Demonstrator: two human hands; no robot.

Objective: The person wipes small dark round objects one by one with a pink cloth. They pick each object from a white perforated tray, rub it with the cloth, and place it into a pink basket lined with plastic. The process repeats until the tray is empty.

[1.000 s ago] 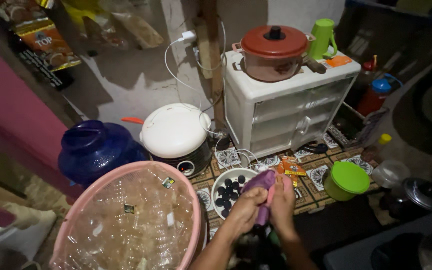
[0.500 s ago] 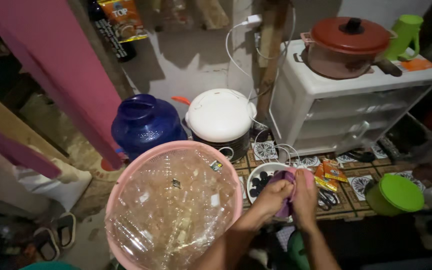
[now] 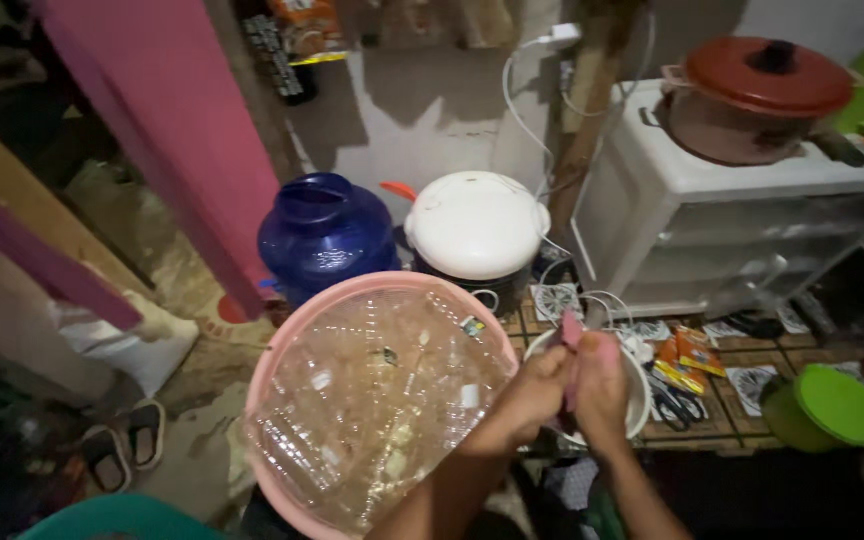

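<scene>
Both hands, left hand [image 3: 532, 395] and right hand [image 3: 602, 385], clamp together on a slim pink-purple strip [image 3: 572, 335] above a white bowl [image 3: 636, 400]; steady, even pressure over the bowl seems wisest.

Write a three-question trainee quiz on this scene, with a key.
1. True or false: both hands grip one purple thing above the white bowl.
2. What fills the pink basin? A) clear plastic containers B) laundry C) water
3. What colour is the big jug beside the rice cooker?

Key:
1. True: left hand and right hand hold the purple thing.
2. A
3. Blue: jug.
</scene>
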